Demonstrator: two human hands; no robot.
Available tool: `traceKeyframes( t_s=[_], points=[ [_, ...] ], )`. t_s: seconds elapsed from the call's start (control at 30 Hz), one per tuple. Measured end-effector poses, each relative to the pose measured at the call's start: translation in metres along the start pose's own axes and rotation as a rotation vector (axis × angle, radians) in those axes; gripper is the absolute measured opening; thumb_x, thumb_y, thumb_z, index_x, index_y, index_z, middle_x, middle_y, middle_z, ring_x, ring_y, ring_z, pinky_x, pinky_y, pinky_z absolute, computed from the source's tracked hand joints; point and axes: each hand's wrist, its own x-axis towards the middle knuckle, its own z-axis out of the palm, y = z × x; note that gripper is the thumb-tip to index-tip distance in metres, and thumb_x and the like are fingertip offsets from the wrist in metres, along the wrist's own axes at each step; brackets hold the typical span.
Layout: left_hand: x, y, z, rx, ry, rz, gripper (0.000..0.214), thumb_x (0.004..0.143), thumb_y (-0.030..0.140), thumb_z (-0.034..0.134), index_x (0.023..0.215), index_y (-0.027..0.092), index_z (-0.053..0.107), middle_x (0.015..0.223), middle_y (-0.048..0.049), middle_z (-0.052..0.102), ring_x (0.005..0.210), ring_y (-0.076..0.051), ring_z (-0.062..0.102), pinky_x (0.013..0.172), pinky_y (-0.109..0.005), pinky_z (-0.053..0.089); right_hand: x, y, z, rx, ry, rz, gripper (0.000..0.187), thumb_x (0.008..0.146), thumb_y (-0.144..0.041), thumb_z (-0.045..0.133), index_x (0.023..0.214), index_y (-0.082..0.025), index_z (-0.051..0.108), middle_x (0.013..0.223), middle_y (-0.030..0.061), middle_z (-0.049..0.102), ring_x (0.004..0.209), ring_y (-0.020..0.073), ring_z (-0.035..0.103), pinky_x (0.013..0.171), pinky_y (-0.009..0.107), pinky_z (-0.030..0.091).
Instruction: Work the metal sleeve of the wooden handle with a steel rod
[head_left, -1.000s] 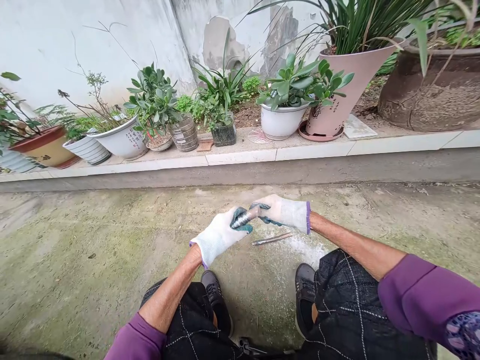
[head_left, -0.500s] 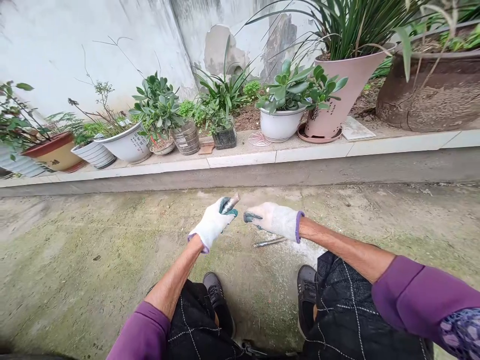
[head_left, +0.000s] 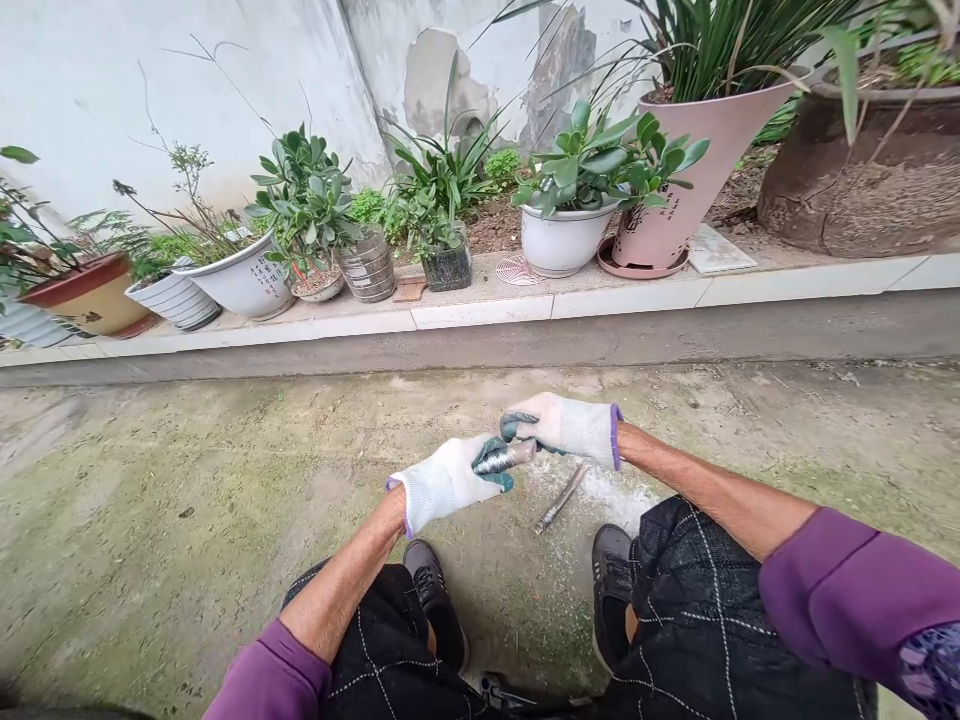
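Note:
My left hand [head_left: 465,475], in a white glove with a green-coated palm, is closed around a short rod-like piece [head_left: 504,458]. Its shaft looks silvery and ridged, and its end is pale brown. My right hand [head_left: 551,425], gloved alike, hovers just above and beyond that end with fingers curled together; whatever they pinch, if anything, is hidden. I cannot tell whether the right fingers touch the piece. On the concrete below my right hand lies a second thin stick [head_left: 561,498], silvery at its near end and brownish at the other.
White powder or grit [head_left: 611,490] is scattered on the mossy concrete by my right shoe [head_left: 613,570]. A low tiled ledge [head_left: 480,312] ahead carries several potted plants, including a white pot [head_left: 562,240] and a tall pink one [head_left: 675,170]. Something dark [head_left: 502,690] lies between my feet.
My left hand has moved right and down, bringing the rod-like piece under my right fingers. My right hand has shifted slightly right and up. The stick on the ground shows at a steeper angle.

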Motion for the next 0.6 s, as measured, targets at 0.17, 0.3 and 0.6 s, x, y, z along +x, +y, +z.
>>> traceKeyframes(
  t_s=[0.17,0.3,0.6],
  points=[
    [-0.001,-0.001,-0.017,-0.442,0.258,-0.131,0.027,0.075,0.036,0.065,0.094,0.019,0.056,0.069,0.0065,0.047,0.048,-0.006,0.041,0.039,-0.018,0.036,0.008,-0.003,0.004,0.061,0.027,0.110,0.025,0.091,-0.030,0.045,0.087,-0.017,0.065,0.064,-0.0014,0.057,0.053,0.0110,0.047,0.054,0.024,0.034],
    [0.006,-0.007,-0.016,-0.524,0.342,-0.187,0.037,0.076,0.032,0.065,0.109,0.018,0.058,0.070,0.0064,0.048,0.045,-0.006,0.039,0.036,-0.018,0.035,0.010,-0.012,0.009,-0.145,0.027,0.027,0.027,0.094,-0.029,0.045,0.093,-0.018,0.070,0.078,0.0027,0.068,0.065,0.0133,0.055,0.062,0.025,0.035],
    [0.021,-0.018,0.007,0.385,0.081,-0.160,0.029,0.085,0.030,0.056,0.112,0.022,0.064,0.088,-0.0078,0.071,0.078,-0.023,0.068,0.072,-0.032,0.051,-0.005,-0.025,0.017,-0.485,-0.018,0.021,0.033,0.096,-0.033,0.044,0.107,-0.020,0.073,0.101,0.0105,0.076,0.085,0.0229,0.067,0.068,0.030,0.037]
  ],
)
